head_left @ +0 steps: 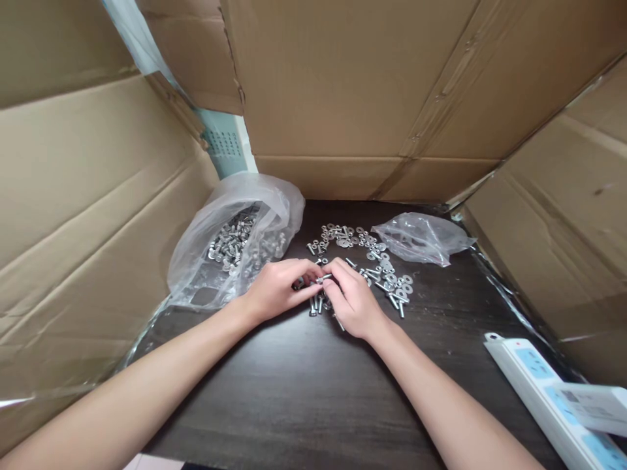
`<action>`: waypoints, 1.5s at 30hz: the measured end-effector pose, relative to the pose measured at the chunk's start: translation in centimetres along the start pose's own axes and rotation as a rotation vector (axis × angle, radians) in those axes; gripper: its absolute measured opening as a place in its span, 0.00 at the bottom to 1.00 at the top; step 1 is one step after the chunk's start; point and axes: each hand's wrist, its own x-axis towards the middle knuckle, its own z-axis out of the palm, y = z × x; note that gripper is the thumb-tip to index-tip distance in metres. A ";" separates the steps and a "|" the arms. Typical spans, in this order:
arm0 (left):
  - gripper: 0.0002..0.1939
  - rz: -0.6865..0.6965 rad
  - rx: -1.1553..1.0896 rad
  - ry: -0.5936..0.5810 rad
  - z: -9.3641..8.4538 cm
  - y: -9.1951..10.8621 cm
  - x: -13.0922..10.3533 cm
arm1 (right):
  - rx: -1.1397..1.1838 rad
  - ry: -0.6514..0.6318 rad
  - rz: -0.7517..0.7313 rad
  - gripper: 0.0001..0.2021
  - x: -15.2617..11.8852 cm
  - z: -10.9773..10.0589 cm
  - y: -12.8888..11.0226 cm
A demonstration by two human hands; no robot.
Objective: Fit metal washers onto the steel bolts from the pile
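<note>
Fingertips of both hands meet over the dark table [274,391], around a small silver bolt [325,278]. My left hand [284,284] is closed on the bolt's left end, where a nut or washer may sit, too small to tell. My right hand [350,297] pinches the bolt from the other side. Several loose bolts [316,305] lie just below the fingers, partly hidden by the hands. To the right and behind spreads a loose arc of flat washers [386,264], nuts and more bolts [394,300].
An open clear plastic bag [284,189] of assembled bolts [232,241] stands at the left. Another crumpled plastic bag [421,238] lies at the back right. A white power strip [533,391] with a plugged-in adapter [592,406] is at the lower right. Cardboard walls [353,85] enclose the table.
</note>
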 end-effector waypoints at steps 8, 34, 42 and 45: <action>0.05 -0.004 0.019 -0.008 0.0 0.1 0.0 | 0.021 0.004 0.019 0.07 0.1 -0.1 -0.1; 0.05 -0.020 -0.015 -0.013 -0.2 0.1 0.2 | 0.000 0.019 -0.008 0.07 0.1 0.0 -0.1; 0.05 -0.017 -0.006 -0.023 -0.1 0.1 0.1 | -0.003 0.015 0.001 0.07 0.0 0.1 0.0; 0.05 -0.013 -0.001 -0.024 -0.2 0.1 0.1 | -0.007 0.010 0.005 0.08 0.0 0.1 0.0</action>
